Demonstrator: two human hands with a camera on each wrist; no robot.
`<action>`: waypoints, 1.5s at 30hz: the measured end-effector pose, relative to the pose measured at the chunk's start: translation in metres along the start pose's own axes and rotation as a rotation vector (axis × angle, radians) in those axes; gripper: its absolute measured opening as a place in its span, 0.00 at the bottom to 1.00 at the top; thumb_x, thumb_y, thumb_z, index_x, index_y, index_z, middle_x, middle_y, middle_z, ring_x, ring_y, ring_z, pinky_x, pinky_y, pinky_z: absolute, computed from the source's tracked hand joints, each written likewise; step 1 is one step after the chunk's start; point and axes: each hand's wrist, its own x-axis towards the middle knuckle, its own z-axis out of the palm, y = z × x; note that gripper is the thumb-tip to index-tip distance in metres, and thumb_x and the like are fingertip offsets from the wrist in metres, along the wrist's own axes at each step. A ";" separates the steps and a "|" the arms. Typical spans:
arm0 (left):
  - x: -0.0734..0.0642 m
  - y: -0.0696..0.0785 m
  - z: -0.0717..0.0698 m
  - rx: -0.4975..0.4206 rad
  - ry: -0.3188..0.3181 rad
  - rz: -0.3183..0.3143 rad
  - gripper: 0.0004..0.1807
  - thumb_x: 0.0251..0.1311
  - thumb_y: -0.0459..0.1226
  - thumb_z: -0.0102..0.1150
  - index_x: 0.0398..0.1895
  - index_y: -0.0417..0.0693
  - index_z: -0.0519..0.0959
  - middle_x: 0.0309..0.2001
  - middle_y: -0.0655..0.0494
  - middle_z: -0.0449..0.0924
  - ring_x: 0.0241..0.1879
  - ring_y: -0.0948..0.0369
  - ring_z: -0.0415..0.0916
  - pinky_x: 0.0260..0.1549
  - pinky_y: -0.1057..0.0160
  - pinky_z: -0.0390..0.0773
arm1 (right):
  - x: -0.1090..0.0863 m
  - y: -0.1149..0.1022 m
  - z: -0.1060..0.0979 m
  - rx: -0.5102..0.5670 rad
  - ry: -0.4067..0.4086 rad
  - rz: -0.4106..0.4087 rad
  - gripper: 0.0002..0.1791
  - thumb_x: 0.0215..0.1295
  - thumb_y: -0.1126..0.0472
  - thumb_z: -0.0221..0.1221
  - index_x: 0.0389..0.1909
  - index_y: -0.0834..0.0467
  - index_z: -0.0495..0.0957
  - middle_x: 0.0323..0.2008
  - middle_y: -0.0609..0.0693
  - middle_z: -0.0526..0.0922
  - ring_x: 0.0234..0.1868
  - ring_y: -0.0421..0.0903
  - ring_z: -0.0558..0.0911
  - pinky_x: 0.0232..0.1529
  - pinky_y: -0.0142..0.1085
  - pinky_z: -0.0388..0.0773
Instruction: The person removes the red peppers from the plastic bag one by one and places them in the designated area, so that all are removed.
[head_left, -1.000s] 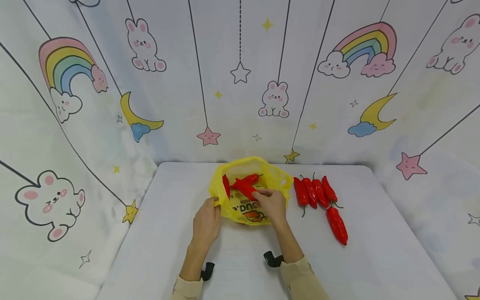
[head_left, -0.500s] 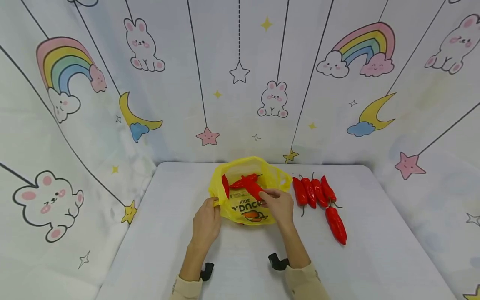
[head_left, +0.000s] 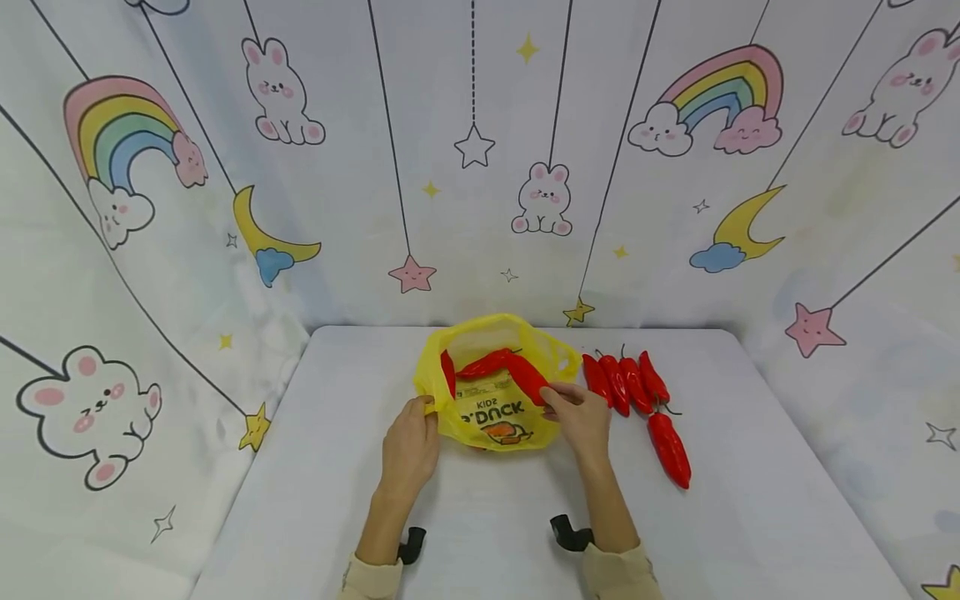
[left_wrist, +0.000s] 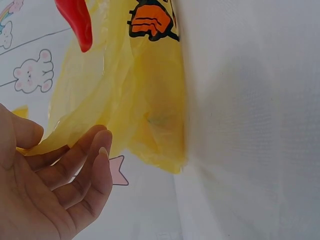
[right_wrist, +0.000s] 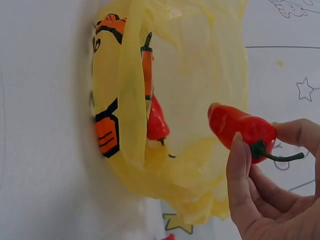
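A yellow plastic bag (head_left: 431, 360) with a printed duck lies on the table, its mouth gaping upward. My left hand (head_left: 410, 448) pinches the bag's left rim; in the left wrist view, the thumb and fingers of that hand (left_wrist: 55, 180) hold the thin film. Between thumb and fingertips, my right hand (head_left: 585, 417) holds a red chili pepper (head_left: 527, 379) by its stem end, over the bag's right side. The right wrist view shows this pepper's green stem (right_wrist: 287, 157) sticking out past the fingers. Inside the bag lie another chili pepper (head_left: 483, 364) and one against the left wall (head_left: 448, 372).
Right of the bag, several red chili peppers (head_left: 617, 383) lie side by side, with a single one (head_left: 670, 450) in front of them. A cloth with cartoon drawings (head_left: 345, 200) hangs behind the white table (head_left: 750, 500). Black mounts (head_left: 570, 535) sit at the wrists.
My right hand has moved rightward, drawing the chili pepper from the bag's middle toward its right rim. My left hand keeps its hold on the bag.
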 end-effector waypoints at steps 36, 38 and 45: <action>-0.002 0.003 0.001 -0.014 0.000 0.007 0.18 0.80 0.38 0.46 0.60 0.36 0.78 0.56 0.45 0.82 0.44 0.53 0.82 0.47 0.50 0.84 | -0.021 0.019 -0.067 -0.022 0.099 -0.042 0.30 0.65 0.43 0.71 0.61 0.56 0.83 0.49 0.57 0.89 0.40 0.44 0.91 0.43 0.29 0.84; -0.002 0.002 0.001 -0.016 0.000 0.006 0.18 0.79 0.38 0.46 0.60 0.36 0.78 0.56 0.45 0.82 0.43 0.53 0.82 0.46 0.50 0.85 | -0.022 0.019 -0.070 -0.008 0.114 -0.054 0.29 0.65 0.43 0.71 0.60 0.57 0.84 0.49 0.59 0.89 0.39 0.44 0.91 0.43 0.29 0.84; 0.000 0.002 0.002 -0.010 -0.015 -0.012 0.18 0.80 0.39 0.46 0.61 0.36 0.78 0.57 0.45 0.82 0.45 0.53 0.82 0.47 0.50 0.84 | -0.021 0.023 -0.082 0.019 0.140 -0.064 0.29 0.65 0.44 0.71 0.60 0.58 0.83 0.47 0.58 0.89 0.37 0.43 0.91 0.42 0.29 0.84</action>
